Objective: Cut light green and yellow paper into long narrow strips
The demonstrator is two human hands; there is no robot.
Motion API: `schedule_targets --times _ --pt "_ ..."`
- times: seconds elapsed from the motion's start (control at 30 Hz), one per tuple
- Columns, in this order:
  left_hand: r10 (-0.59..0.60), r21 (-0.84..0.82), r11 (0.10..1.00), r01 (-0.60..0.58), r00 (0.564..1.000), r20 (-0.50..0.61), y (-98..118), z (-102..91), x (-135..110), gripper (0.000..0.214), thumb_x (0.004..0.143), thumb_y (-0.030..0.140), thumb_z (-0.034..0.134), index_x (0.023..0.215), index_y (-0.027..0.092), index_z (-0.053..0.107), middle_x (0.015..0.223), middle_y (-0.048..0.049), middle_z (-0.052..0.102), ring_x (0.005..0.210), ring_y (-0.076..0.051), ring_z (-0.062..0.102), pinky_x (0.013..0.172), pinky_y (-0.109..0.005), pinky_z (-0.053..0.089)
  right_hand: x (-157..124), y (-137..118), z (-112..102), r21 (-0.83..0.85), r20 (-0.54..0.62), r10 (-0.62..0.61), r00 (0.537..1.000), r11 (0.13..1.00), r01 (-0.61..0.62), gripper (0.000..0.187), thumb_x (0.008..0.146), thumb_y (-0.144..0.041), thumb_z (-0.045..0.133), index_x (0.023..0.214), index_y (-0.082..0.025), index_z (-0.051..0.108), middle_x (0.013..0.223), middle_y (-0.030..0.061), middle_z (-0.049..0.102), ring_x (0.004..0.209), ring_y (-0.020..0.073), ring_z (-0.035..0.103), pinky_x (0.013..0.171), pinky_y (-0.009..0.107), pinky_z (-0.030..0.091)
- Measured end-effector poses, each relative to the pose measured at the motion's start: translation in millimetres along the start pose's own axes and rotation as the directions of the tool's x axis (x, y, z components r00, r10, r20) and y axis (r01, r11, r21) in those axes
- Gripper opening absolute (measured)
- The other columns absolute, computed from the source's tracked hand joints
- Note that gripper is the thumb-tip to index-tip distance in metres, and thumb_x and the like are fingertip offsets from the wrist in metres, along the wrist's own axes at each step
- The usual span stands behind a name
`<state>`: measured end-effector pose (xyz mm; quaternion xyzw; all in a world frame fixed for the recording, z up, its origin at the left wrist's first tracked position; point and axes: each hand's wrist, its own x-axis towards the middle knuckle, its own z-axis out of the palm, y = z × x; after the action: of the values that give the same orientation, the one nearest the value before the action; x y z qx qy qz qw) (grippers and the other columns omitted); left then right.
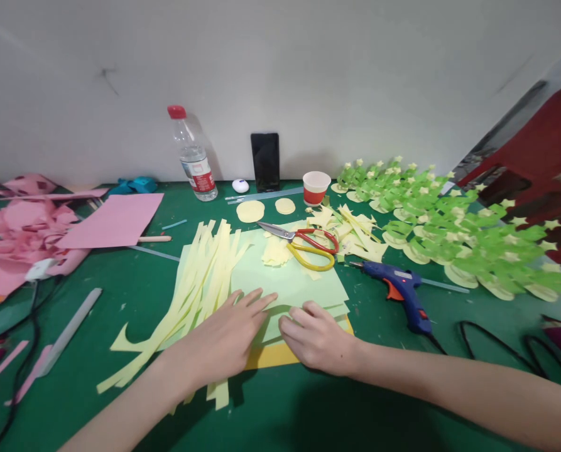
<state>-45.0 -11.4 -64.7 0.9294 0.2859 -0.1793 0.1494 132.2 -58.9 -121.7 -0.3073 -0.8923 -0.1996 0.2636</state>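
Observation:
A stack of light green paper sheets (303, 285) lies on the table, with a yellow-orange sheet (271, 358) showing under its front edge. My left hand (235, 329) rests over the stack and some pale yellow paper strips (209, 263), its fingers stretched out. Curled at the stack's front edge, my right hand (315, 336) pinches a green sheet; the fingertips are partly hidden. Scissors (308, 242) with one red and one yellow handle lie half open on the paper, over small yellow pieces (276, 251).
Right of the stack lies a blue glue gun (400, 289) with a black cord. Behind it stand several green paper plants (450, 232). Yellow scraps (355, 229), a paper cup (316, 188), a phone (266, 162) and a bottle (193, 157) line the back. Pink paper (115, 220) lies left.

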Motion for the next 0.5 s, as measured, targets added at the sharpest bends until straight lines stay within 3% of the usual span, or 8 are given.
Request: schedule_targets --times 0.17,0.3,0.4,0.47,0.5 --pt "-0.010 -0.015 1.000 0.010 1.000 -0.006 -1 0.7 1 0.072 0.063 -0.003 0.035 0.133 0.012 0.033 0.146 -0.0086 0.026 0.134 -0.026 0.021 0.104 -0.049 0.028 5 -9 -5 0.071 -0.008 0.005 1.000 0.997 -0.004 0.036 0.082 -0.003 0.036 0.053 -0.014 0.054 0.060 0.0036 0.050 0.059 0.0150 0.035 0.052 0.030 0.024" --pt "-0.026 -0.001 1.000 0.026 1.000 0.000 0 -0.3 -1 0.068 0.064 -0.005 0.032 0.129 0.012 0.041 0.146 -0.0075 0.026 0.134 -0.025 0.021 0.105 -0.048 0.025 5 -28 -21 0.130 0.043 0.008 0.999 0.991 -0.013 0.041 0.085 -0.004 0.029 0.055 -0.015 0.054 0.062 0.0034 0.050 0.059 0.0146 0.037 0.054 0.030 0.027" --pt "-0.046 -0.008 0.999 0.046 0.999 -0.003 1 -2.5 -3 0.063 0.066 -0.005 0.032 0.125 0.014 0.046 0.146 -0.0060 0.026 0.134 -0.025 0.020 0.106 -0.046 0.023 6 -44 -46 0.129 0.058 0.060 0.997 0.989 -0.067 0.047 0.088 -0.003 0.024 0.052 -0.015 0.051 0.056 0.0020 0.047 0.056 0.0135 0.037 0.054 0.029 0.029" --pt "-0.038 -0.033 0.999 0.038 0.999 -0.004 0 -4.8 -4 0.054 0.070 -0.003 0.033 0.119 0.013 0.052 0.145 -0.0074 0.027 0.134 -0.026 0.021 0.106 -0.046 0.022 8 -42 -72 0.100 0.033 0.153 0.988 0.983 -0.155 0.050 0.089 -0.002 0.024 0.046 -0.017 0.044 0.047 -0.0008 0.040 0.049 0.0118 0.033 0.051 0.027 0.030" --pt "-0.023 -0.052 0.998 0.022 1.000 -0.011 -1 -6.0 -5 0.049 0.073 -0.001 0.034 0.116 0.012 0.054 0.145 -0.0084 0.028 0.133 -0.026 0.022 0.106 -0.047 0.022 11 -36 -87 0.123 0.089 0.132 0.987 0.982 -0.142 0.048 0.090 -0.003 0.025 0.049 -0.017 0.046 0.048 -0.0019 0.043 0.049 0.0110 0.034 0.052 0.026 0.032"
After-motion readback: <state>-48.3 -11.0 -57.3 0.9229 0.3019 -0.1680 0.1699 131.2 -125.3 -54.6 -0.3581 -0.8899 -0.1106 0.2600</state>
